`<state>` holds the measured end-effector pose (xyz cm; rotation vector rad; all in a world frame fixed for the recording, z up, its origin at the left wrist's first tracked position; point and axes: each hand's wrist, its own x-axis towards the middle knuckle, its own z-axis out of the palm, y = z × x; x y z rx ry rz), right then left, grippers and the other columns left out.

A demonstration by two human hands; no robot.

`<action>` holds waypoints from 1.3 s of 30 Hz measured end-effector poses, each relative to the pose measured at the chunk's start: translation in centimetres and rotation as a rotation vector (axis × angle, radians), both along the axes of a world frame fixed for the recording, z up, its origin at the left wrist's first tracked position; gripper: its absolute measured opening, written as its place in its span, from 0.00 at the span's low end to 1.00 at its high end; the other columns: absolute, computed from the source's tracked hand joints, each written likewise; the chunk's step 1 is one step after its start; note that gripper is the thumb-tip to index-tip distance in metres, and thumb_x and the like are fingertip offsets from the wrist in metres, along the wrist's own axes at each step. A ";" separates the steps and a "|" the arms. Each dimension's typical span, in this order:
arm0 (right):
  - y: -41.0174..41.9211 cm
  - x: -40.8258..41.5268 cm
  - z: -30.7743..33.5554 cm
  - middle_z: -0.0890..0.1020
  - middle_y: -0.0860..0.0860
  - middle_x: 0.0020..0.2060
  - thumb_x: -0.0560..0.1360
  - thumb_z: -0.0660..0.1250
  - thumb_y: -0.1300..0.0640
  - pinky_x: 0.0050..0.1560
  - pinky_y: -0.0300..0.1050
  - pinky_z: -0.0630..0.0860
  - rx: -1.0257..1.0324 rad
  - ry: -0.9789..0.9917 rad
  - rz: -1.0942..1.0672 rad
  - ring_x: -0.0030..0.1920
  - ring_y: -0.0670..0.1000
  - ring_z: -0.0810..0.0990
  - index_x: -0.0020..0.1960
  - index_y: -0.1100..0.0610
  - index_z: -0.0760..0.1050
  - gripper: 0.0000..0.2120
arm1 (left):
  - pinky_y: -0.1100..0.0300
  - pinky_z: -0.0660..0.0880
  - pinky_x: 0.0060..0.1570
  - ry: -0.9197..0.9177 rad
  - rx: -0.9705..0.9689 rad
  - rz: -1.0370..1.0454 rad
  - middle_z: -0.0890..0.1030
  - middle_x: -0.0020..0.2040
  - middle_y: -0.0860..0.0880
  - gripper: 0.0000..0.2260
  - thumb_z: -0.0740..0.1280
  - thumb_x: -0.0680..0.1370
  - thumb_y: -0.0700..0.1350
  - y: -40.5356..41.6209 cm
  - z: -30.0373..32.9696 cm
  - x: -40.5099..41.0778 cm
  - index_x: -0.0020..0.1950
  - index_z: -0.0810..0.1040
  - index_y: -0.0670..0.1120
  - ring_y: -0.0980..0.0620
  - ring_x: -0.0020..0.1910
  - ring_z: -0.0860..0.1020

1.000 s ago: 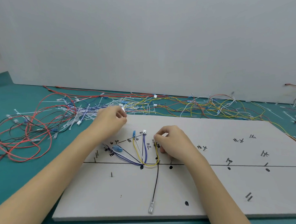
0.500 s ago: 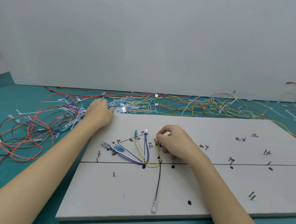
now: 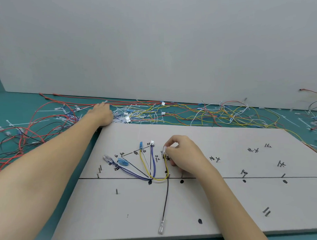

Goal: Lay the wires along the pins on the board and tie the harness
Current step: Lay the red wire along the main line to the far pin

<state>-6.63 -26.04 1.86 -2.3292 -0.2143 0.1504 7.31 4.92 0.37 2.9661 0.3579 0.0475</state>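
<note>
Wires: few thin coloured leads [image 3: 148, 167] fanning over grey foam pin board [image 3: 211, 207], untied | right hand [image 3: 182, 153] pinching yellow lead's clear terminal [image 3: 164, 149] | left hand [image 3: 101, 113] reaching into tangled worktop wire pile [image 3: 154, 112], grip hidden | most pins bare.

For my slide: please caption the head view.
Right hand pinches yellow wire on board; left hand reaches loose wires.

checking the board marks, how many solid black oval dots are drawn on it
5. One under the wire junction, one just right of it, two below the line at right, one near the front edge. The right forearm may hide more.
</note>
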 end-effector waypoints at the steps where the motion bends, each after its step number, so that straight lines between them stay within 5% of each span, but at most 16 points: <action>1: 0.0 0.0 -0.1 0.79 0.47 0.35 0.72 0.60 0.56 0.41 0.44 0.74 -0.003 -0.004 -0.001 0.42 0.54 0.80 0.44 0.48 0.75 0.07 | 0.42 0.61 0.70 0.008 0.004 -0.006 0.62 0.74 0.40 0.21 0.51 0.83 0.45 0.0 0.0 0.2 0.73 0.62 0.38 0.39 0.73 0.61; 11: 0.2 0.0 -0.4 0.81 0.48 0.40 0.72 0.61 0.55 0.46 0.46 0.75 -0.049 -0.066 -0.032 0.46 0.54 0.80 0.44 0.48 0.75 0.06 | 0.40 0.57 0.72 0.069 0.012 0.013 0.53 0.79 0.45 0.26 0.54 0.79 0.43 -0.1 0.0 1.9 0.78 0.56 0.41 0.42 0.76 0.55; 20: 0.1 0.3 -0.7 0.76 0.45 0.34 0.71 0.61 0.55 0.34 0.43 0.66 -0.046 -0.084 -0.082 0.38 0.51 0.74 0.41 0.48 0.76 0.06 | 0.43 0.57 0.73 0.110 -0.044 0.056 0.52 0.80 0.44 0.30 0.53 0.77 0.46 0.7 0.3 2.7 0.79 0.51 0.41 0.39 0.77 0.54; 26: 0.1 0.3 -0.7 0.76 0.46 0.35 0.71 0.60 0.55 0.34 0.43 0.65 -0.042 -0.080 -0.074 0.38 0.52 0.73 0.42 0.49 0.76 0.06 | 0.42 0.59 0.70 0.178 -0.028 0.059 0.57 0.78 0.42 0.32 0.50 0.72 0.49 1.6 0.2 3.0 0.77 0.57 0.43 0.39 0.74 0.58; 31: 0.2 0.4 -0.7 0.78 0.46 0.36 0.71 0.61 0.55 0.34 0.43 0.65 -0.043 -0.073 -0.073 0.37 0.51 0.72 0.42 0.49 0.76 0.06 | 0.42 0.56 0.72 0.115 -0.012 0.107 0.56 0.78 0.43 0.31 0.50 0.77 0.53 1.7 0.0 2.6 0.80 0.51 0.48 0.38 0.75 0.53; 39: 0.0 0.8 -0.6 0.80 0.47 0.36 0.69 0.62 0.54 0.37 0.42 0.69 0.021 -0.025 -0.085 0.38 0.52 0.77 0.40 0.50 0.76 0.04 | 0.40 0.59 0.67 0.186 0.063 0.103 0.70 0.67 0.39 0.34 0.48 0.74 0.65 4.1 -0.2 3.2 0.73 0.65 0.47 0.38 0.69 0.60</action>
